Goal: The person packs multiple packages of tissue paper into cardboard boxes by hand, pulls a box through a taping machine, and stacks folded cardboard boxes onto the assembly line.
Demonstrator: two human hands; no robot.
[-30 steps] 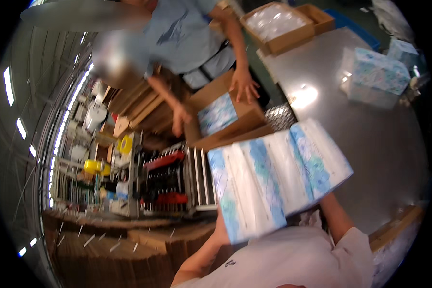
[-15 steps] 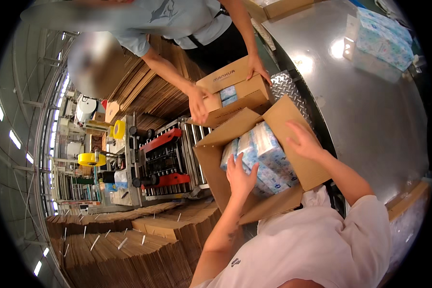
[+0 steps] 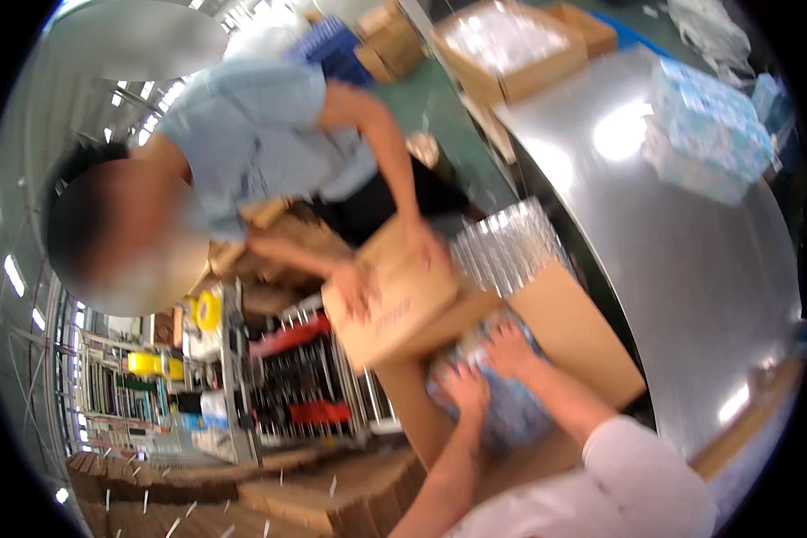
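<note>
An open cardboard box [image 3: 576,334] stands in front of me with its flaps spread. Inside lie blue-and-white plastic-wrapped packs [image 3: 516,414], which look like tissue packs. My left hand [image 3: 464,389] rests on top of them, its fingers stretched out. Beside it, toward the right flap, my right hand [image 3: 509,350] also lies on the packs with fingers spread. Motion smears the picture somewhat. Touching or very close to my box's far side is a second cardboard box [image 3: 394,300], its top flaps folded down under a co-worker's two hands.
A co-worker in a light blue shirt [image 3: 251,134] leans in from the far left. At right is a metal table [image 3: 681,296] bearing a wrapped blue pack bundle [image 3: 713,121]. A roller conveyor [image 3: 309,377] with red parts runs left; stacked flat cartons [image 3: 332,493] stand at lower left.
My hands have gone from hovering over the box to lying on the packs. The co-worker's box now has its flaps down, hiding its packs. The view has shifted.
</note>
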